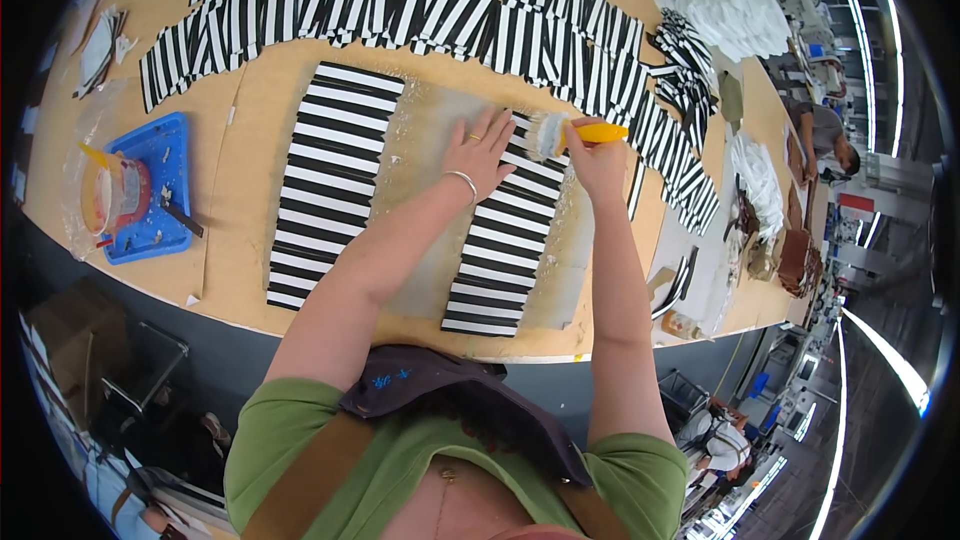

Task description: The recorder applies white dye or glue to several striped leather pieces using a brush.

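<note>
My right hand (599, 168) grips a wide brush (547, 135) by its yellow handle, its pale bristles at the upper right edge of a column of black-and-white strips (500, 258). Fingers stretched out, my left hand (482, 158) lies at that column's upper left edge, its fingertips by the top strips. A second column of similar strips (335, 155) lies to the left. Under the right column, a greyish sheet (425, 240) shows whitish smears along the strips' edges.
Long rows of striped pieces (330, 8) curve across the far side of the table (225, 205). At left, a blue tray (172, 145) holds a plastic tub (125, 190) and a dark-handled tool (182, 215). White material (725, 0) is piled at far right; other people work beyond.
</note>
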